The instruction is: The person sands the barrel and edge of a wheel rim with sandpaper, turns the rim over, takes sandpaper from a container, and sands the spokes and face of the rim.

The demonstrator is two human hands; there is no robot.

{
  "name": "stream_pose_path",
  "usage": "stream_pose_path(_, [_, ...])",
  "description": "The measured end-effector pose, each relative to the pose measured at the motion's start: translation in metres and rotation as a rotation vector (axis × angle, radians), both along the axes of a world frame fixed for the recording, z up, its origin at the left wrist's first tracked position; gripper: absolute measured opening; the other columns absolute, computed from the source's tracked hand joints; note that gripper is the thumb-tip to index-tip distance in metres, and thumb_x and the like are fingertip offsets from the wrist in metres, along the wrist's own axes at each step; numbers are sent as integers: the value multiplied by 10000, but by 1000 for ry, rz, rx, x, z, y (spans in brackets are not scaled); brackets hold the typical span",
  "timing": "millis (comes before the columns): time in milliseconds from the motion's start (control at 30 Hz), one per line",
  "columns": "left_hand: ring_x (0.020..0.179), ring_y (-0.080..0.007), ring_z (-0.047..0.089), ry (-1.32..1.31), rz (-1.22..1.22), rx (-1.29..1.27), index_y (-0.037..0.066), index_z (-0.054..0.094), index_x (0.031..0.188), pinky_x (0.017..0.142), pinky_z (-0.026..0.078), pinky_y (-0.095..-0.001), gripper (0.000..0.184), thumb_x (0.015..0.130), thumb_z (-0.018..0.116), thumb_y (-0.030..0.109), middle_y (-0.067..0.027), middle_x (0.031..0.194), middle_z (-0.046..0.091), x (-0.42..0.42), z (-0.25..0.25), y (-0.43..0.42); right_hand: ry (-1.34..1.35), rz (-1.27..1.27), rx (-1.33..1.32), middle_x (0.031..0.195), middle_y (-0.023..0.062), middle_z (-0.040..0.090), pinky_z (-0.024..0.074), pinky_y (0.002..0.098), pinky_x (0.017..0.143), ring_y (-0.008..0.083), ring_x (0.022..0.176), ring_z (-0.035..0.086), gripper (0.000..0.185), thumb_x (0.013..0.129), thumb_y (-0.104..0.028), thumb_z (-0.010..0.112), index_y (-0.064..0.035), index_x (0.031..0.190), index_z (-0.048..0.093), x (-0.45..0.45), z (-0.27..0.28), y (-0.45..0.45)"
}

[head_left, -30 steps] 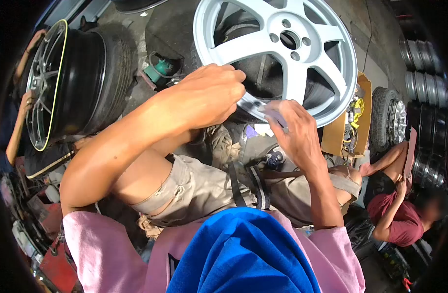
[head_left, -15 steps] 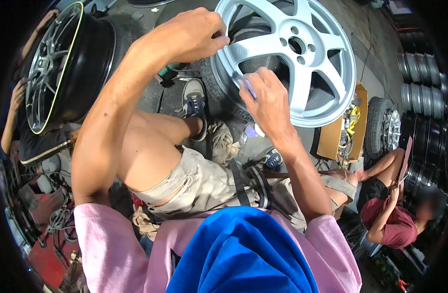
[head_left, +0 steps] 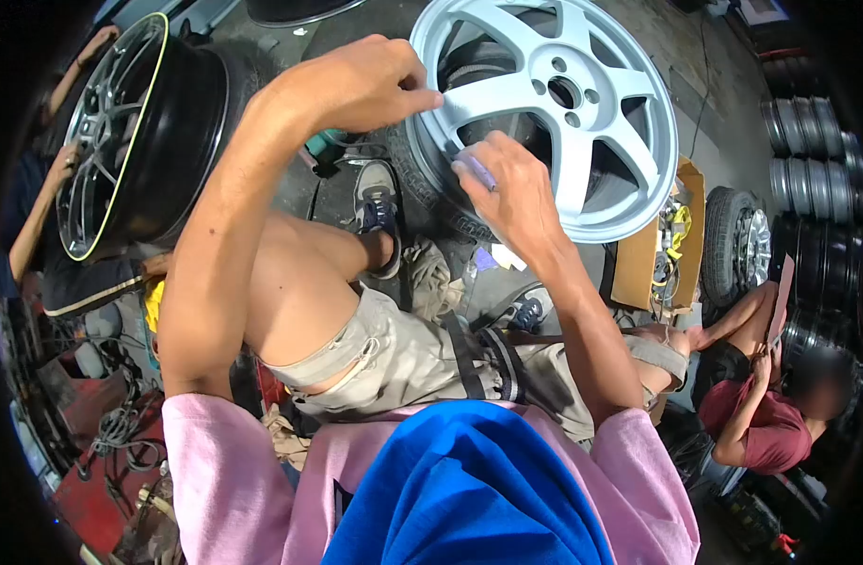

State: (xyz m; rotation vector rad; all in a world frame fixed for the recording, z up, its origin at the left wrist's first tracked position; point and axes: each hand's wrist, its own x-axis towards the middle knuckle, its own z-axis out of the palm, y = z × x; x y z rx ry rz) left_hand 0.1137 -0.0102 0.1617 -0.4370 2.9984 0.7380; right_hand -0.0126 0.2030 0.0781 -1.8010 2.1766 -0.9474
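A pale blue-white alloy wheel (head_left: 574,179) with several spokes lies face up in front of me, resting on a tyre (head_left: 417,174). My left hand (head_left: 375,85) is closed at the wheel's left edge. Its thumb side touches the rim near a spoke end, and some of its fingers are hidden. Pinched in my right hand (head_left: 511,184) is a small folded purple sheet (head_left: 478,170), held against the rim's lower left edge. What the sheet is made of does not show clearly.
At left, another person's hands (head_left: 66,162) hold a dark wheel (head_left: 106,132) with a yellow-green edge. A cardboard box (head_left: 638,268) stands right of my wheel, beside a tyred wheel (head_left: 733,240) and stacked rims (head_left: 803,184). A person in maroon (head_left: 770,428) sits at right.
My right hand has shifted slightly left with the purple sheet, still at the rim. My left hand sits slightly lower in view. The view itself has shifted a little.
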Motion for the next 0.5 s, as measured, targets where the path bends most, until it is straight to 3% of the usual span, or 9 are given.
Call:
stream_pose_path(133, [705,-337,695,-94,47,77,-42,760,1058,711,553,-424,401,1012,658,344,-226,802,714,1,17,11,-65,98,107,873,155,624,536,471,754,377,849,657,105,856,-55,726,0,943,706,-21,18,50])
stream_pose_path(267, [696,-298,670,-59,5,66,-50,755,1055,708,536,-415,415,1014,657,351,-221,805,717,10,3,-7,5,-15,311,851,127,640,537,399,715,314,780,670,156,835,-10,722,-14,990,742,-37,37,95])
stream_pose_path(367, [657,-273,616,-76,34,47,-49,746,1057,681,512,-416,404,1007,664,344,-212,777,695,5,10,-4,-40,65,107,845,132,633,534,408,713,315,780,668,175,821,0,722,-16,993,748,-27,20,76])
stream_pose_path(467, [641,-270,569,-162,-47,100,-35,727,1067,668,495,-425,364,1005,668,319,-233,778,661,-6,6,-4,-31,14,-29,878,157,632,524,466,722,375,821,648,191,807,-26,732,-17,997,739,-2,-3,35])
stream_pose_path(500, [660,-272,573,-59,-120,109,-33,724,1057,682,496,-425,351,1011,664,310,-241,790,651,-4,-7,-9,-25,-2,-32,905,157,637,526,479,722,385,826,646,185,807,-36,737,-14,991,733,0,-1,32])
